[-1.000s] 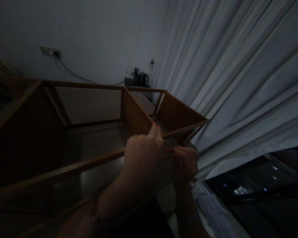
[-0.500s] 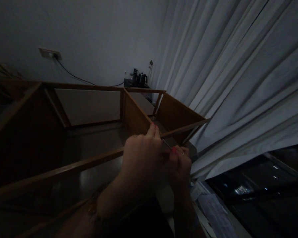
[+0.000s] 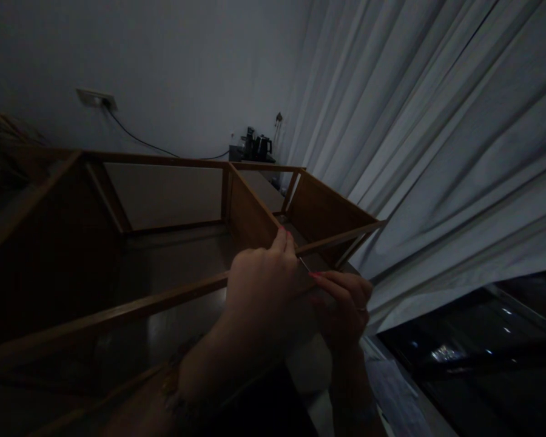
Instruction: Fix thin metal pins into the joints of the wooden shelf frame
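A wooden cabinet frame with an upright divider panel fills the middle of the view. My left hand is closed over the junction of the divider and the near rail, its fingertips on the divider's top edge. From beside that junction a thin metal rod, like a tool shaft, slants down to my right hand. The fingers of my right hand pinch its lower end; the handle, if any, is hidden. Where the rod's tip meets the wood is covered by my left hand.
A black kettle stands on a dark surface at the back. A cable runs along the wall from a socket. White curtains hang at the right, papers lie below, and dried plants are at far left.
My right hand has shifted right and turned, its fingers now stretched more across the rod's end. My left hand stays on the frame junction. The view has shifted slightly.
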The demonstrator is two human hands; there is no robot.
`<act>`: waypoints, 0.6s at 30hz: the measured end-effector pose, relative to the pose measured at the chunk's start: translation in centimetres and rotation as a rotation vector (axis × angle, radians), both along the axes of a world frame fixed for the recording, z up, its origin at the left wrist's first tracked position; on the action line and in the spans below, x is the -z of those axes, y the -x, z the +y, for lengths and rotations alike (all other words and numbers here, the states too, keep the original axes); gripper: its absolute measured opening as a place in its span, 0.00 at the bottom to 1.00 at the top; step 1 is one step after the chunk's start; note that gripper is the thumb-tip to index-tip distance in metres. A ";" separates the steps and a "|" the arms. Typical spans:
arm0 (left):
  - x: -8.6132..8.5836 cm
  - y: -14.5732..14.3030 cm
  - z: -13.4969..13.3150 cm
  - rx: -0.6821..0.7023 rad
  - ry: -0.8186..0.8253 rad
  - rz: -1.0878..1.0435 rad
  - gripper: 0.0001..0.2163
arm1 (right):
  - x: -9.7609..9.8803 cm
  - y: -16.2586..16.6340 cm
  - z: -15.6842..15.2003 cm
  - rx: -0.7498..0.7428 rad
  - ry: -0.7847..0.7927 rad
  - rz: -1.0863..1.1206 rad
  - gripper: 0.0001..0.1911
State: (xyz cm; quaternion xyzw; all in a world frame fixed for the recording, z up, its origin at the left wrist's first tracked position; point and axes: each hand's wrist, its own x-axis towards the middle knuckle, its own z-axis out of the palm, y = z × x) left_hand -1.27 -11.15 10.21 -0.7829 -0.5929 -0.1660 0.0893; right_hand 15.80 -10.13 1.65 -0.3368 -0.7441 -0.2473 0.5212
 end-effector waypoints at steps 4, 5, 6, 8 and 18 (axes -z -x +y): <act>0.0 0.1 -0.1 0.012 -0.013 0.001 0.19 | -0.1 0.8 0.5 -0.015 -0.048 0.057 0.08; 0.1 0.1 -0.1 0.016 -0.016 0.001 0.19 | -0.1 1.1 0.6 -0.027 -0.041 0.077 0.08; 0.1 0.1 -0.1 0.019 -0.018 0.002 0.19 | -0.2 1.5 0.6 -0.035 -0.029 0.096 0.09; 0.2 0.1 -0.1 0.022 -0.021 0.008 0.19 | -0.3 2.1 0.7 -0.038 -0.007 0.136 0.08; 0.2 0.1 0.3 0.031 -0.102 0.012 0.13 | -0.1 5.0 0.6 -0.416 0.401 0.788 0.08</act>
